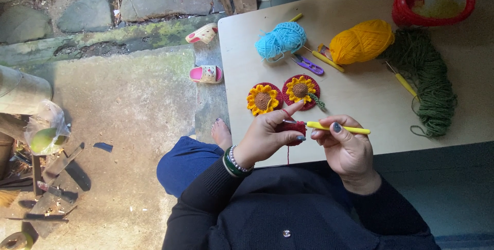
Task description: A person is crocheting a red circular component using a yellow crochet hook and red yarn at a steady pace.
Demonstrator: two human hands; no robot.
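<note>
My left hand (267,134) pinches a small red crochet piece (295,128), with red yarn looped over the raised forefinger. My right hand (346,147) holds a crochet hook with a yellow handle (337,128), its tip pointing into the red piece. Both hands hover over the near edge of a pale wooden table (360,95). Just beyond them lie two finished crochet sunflowers on red discs, one on the left (263,99) and one on the right (301,90) with a green leaf.
Further back on the table are a light-blue yarn ball (281,40), a yellow yarn ball (361,40), a loose heap of green yarn (429,77), purple snips (307,65), spare yellow hooks and a red basket (433,2). Pink slippers (206,74) lie on the concrete floor.
</note>
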